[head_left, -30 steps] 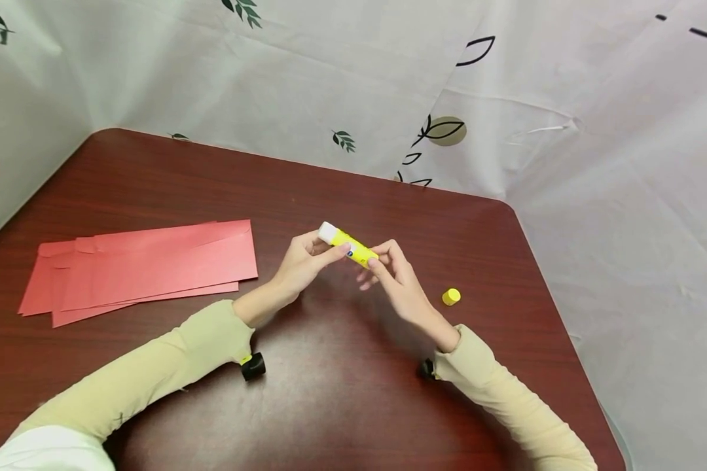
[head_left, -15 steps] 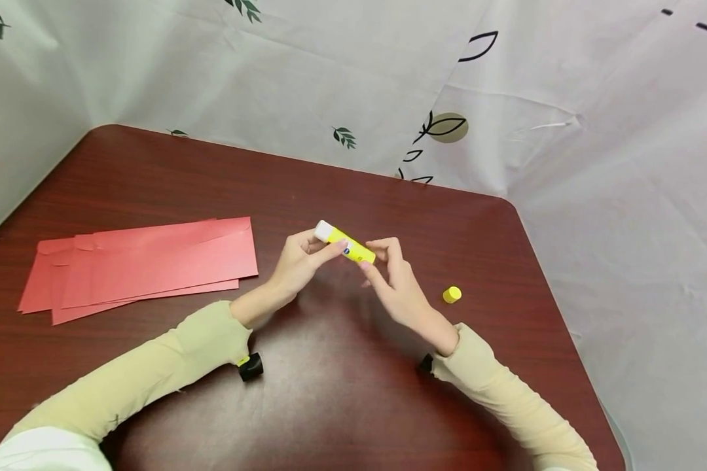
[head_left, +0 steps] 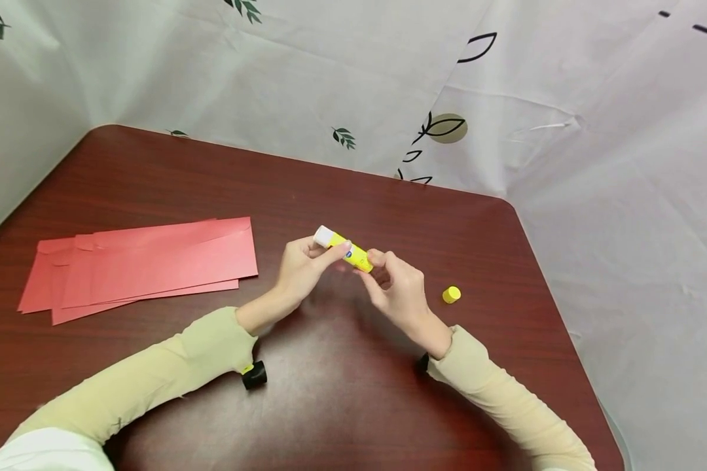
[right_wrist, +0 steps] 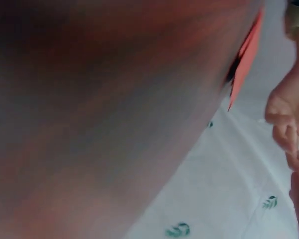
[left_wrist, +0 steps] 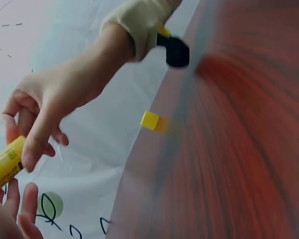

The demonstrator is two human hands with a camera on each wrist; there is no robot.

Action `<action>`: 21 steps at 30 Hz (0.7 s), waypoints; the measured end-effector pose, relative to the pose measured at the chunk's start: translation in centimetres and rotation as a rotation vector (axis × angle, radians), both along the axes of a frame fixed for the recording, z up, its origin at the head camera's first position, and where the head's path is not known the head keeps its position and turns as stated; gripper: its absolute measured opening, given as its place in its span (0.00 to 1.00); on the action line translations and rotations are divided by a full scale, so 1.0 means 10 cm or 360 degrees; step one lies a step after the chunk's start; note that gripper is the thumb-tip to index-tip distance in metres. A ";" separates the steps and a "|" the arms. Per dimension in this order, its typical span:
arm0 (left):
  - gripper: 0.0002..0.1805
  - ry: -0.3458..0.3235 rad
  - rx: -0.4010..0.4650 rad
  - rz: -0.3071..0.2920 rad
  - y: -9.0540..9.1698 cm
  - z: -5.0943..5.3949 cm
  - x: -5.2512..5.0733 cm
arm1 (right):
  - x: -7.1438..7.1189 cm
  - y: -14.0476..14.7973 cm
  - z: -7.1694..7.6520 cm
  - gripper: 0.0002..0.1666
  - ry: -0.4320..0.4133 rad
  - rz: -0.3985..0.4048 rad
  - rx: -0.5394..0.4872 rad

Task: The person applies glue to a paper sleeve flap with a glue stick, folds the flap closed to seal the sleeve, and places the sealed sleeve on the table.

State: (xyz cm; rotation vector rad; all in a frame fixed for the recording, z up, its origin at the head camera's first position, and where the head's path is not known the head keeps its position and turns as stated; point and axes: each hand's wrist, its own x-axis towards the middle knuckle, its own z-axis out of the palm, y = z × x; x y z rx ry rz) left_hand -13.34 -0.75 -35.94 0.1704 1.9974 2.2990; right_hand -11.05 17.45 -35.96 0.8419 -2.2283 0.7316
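Note:
A yellow glue stick [head_left: 359, 260] with a white end is held slantwise above the table in the head view. My left hand [head_left: 300, 269] grips its middle, thumb lying along the label. At the lower yellow end, the thumb and forefinger of my right hand [head_left: 402, 294] pinch the tube. The left wrist view shows this right hand [left_wrist: 60, 97] with the glue stick's end [left_wrist: 9, 162] between its fingers. To the right of that hand, a small yellow cap [head_left: 451, 295] rests on the table. Most of the glue stick is cut off in the right wrist view.
Several red envelopes [head_left: 159, 265] lie overlapping on the left of the dark reddish wooden table [head_left: 306, 418]. A white cloth with leaf prints [head_left: 271, 85] hangs behind the table and along its sides.
My right hand has turned around the glue stick's lower end, its fingers rolling over from a looser pose into a pinch. The left hand keeps hold almost in place. Envelopes and cap stay put.

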 end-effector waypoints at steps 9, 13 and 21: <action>0.13 0.0138 -0.0147 0.0012 -0.03 -0.01 0.01 | -0.04 0.08 -0.03 0.15 0.0453 -0.0048 0.0583; 0.13 0.0323 -0.0340 0.0068 -0.10 0.00 0.01 | -0.04 0.20 -0.04 0.11 0.0283 -0.0084 0.0684; 0.14 0.0538 -0.0728 0.0099 -0.21 0.07 0.03 | -0.06 0.68 0.00 0.15 0.0021 -0.0529 0.0973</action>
